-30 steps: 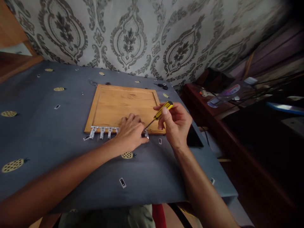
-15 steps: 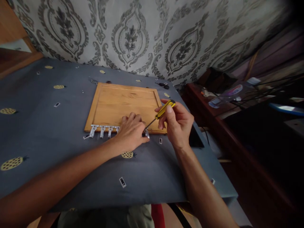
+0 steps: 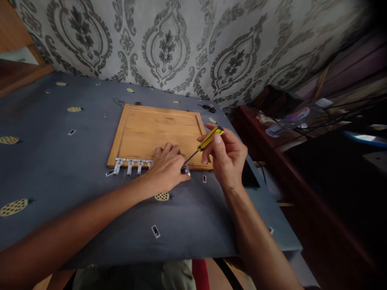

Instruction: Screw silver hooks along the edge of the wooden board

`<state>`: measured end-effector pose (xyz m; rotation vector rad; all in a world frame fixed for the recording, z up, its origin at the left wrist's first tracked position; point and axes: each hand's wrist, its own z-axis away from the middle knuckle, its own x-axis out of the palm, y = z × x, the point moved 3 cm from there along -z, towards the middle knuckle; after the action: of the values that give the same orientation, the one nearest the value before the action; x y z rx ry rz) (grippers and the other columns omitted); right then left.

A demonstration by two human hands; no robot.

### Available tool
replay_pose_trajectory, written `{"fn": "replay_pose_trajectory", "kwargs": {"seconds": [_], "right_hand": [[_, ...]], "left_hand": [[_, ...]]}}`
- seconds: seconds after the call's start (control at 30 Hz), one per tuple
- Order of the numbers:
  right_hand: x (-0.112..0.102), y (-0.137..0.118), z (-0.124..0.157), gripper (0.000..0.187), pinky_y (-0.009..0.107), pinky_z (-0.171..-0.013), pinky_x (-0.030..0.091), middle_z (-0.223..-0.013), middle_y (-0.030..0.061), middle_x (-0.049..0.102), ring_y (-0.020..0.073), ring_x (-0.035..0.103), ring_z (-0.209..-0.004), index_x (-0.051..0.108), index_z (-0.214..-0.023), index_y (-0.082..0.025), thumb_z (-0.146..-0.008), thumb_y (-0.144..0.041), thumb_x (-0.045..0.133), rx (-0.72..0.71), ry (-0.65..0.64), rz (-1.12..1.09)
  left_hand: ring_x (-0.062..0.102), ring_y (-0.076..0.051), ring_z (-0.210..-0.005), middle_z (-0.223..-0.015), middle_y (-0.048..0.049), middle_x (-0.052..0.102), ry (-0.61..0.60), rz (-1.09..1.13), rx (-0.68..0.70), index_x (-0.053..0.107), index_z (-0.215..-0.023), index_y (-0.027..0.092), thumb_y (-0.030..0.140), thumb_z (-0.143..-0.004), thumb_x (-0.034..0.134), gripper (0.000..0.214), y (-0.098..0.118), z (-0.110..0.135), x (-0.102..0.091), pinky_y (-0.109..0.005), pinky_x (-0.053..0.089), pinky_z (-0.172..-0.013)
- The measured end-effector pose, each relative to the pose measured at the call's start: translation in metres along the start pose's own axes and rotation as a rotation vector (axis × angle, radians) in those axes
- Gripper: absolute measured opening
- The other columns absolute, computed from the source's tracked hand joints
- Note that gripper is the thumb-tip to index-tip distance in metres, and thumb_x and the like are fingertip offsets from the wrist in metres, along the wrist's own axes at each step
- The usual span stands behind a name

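Observation:
A wooden panel (image 3: 160,125) with a raised frame lies flat on the cloth-covered table. Several silvery metal brackets (image 3: 130,166) line its near edge, their arms sticking out past the wood. My left hand (image 3: 167,167) lies over this edge, fingers bent on the panel, its thumb against the rightmost bracket (image 3: 188,170). My fingers hide part of that bracket and others in the row. My right hand (image 3: 228,155) is closed around the yellow and black handle of a screwdriver (image 3: 208,139). The tilted shaft runs down to the rightmost bracket; its tip is partly hidden beside my left hand.
A blue-grey tablecloth (image 3: 60,169) with pineapple prints covers the table. Keys (image 3: 208,108) lie beyond the panel. At right, a plastic bottle (image 3: 298,117) lies among cables on a dark red surface (image 3: 272,141). A patterned curtain (image 3: 193,48) hangs behind.
Almost nothing differs. My right hand has shifted very slightly around the screwdriver handle; my left hand and the panel stay in place.

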<state>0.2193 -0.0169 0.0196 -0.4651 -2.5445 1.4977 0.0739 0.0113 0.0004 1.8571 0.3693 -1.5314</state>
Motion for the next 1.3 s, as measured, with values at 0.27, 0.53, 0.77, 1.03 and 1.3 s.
{"fn": "replay_pose_trajectory", "kwargs": {"seconds": [0.27, 0.53, 0.77, 1.03, 1.3], "right_hand": [[0.0009, -0.004, -0.0007, 0.027, 0.019, -0.031, 0.037, -0.084, -0.0018, 0.077, 0.0027, 0.048, -0.035, 0.067, -0.08, -0.023, -0.079, -0.046, 0.08, -0.036, 0.059, 0.01], [-0.0023, 0.0008, -0.0006, 0.028, 0.021, -0.038, 0.044, -0.083, -0.0011, 0.076, 0.0052, 0.055, -0.039, 0.069, -0.103, -0.024, -0.087, -0.047, 0.072, -0.008, -0.019, -0.026], [-0.0005, -0.0029, -0.0016, 0.025, 0.021, -0.034, 0.042, -0.084, -0.0009, 0.077, 0.0042, 0.052, -0.036, 0.07, -0.084, -0.023, -0.079, -0.046, 0.08, -0.015, 0.043, 0.018], [-0.0018, -0.0011, -0.0017, 0.028, 0.021, -0.035, 0.043, -0.079, -0.0016, 0.076, 0.0057, 0.054, -0.038, 0.068, -0.091, -0.024, -0.079, -0.047, 0.08, 0.003, 0.021, -0.02], [-0.0007, -0.0036, -0.0013, 0.024, 0.021, -0.035, 0.043, -0.085, -0.0008, 0.078, 0.0043, 0.053, -0.037, 0.071, -0.086, -0.023, -0.079, -0.044, 0.08, -0.023, 0.026, -0.008]], "left_hand": [[0.051, -0.034, -0.115, -0.115, -0.0117, 0.062, -0.003, -0.006, -0.002, 0.072, -0.101, 0.014, 0.045, -0.083, 0.077, 0.036, 0.0004, 0.0002, -0.0001, -0.048, 0.043, -0.092], [0.05, -0.034, -0.114, -0.115, -0.0116, 0.062, 0.005, -0.004, -0.001, 0.071, -0.101, 0.015, 0.044, -0.084, 0.076, 0.034, -0.0009, -0.0004, 0.0016, -0.049, 0.043, -0.092], [0.05, -0.034, -0.114, -0.114, -0.0116, 0.062, 0.01, 0.013, 0.001, 0.071, -0.101, 0.015, 0.042, -0.083, 0.077, 0.033, -0.0005, -0.0002, 0.0009, -0.048, 0.043, -0.092], [0.049, -0.034, -0.114, -0.114, -0.0113, 0.062, 0.014, 0.003, 0.005, 0.071, -0.1, 0.014, 0.043, -0.083, 0.077, 0.034, -0.0008, -0.0005, 0.0019, -0.046, 0.041, -0.09], [0.049, -0.034, -0.116, -0.115, -0.0114, 0.063, -0.004, -0.003, -0.001, 0.071, -0.101, 0.014, 0.043, -0.083, 0.077, 0.035, -0.0005, -0.0003, 0.0007, -0.047, 0.042, -0.091]]}}
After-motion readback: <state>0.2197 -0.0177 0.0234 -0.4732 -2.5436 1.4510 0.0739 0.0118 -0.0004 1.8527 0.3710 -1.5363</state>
